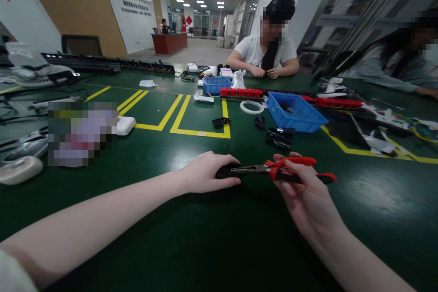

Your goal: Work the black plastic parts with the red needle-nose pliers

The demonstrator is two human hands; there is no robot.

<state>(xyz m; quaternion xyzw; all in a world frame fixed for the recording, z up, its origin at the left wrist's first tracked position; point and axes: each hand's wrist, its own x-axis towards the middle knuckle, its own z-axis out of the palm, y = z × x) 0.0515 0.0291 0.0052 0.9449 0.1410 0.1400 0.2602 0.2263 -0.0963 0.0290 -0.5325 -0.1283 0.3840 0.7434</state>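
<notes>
My left hand [212, 172] is closed round a small black part [224, 171] just above the green table [191, 246]. What kind of part it is, I cannot make out. In my right hand [304, 187] are long-nose pliers [290, 169] with red and black handles. Their metal jaws point left and reach the black part; whether they grip it is too small to tell. Beyond my hands lie several shiny black pieces [280, 138], a smaller black piece [260, 122] and another black piece [221, 122] beside a yellow tape line.
A blue bin [296, 112] and a white ring-shaped roll [252, 107] lie ahead, with a smaller blue bin [216, 85] behind. At left are a white box [125, 125] and a pale mouse [21, 169]. A co-worker [263, 54] sits opposite; another person [386, 61] is at right.
</notes>
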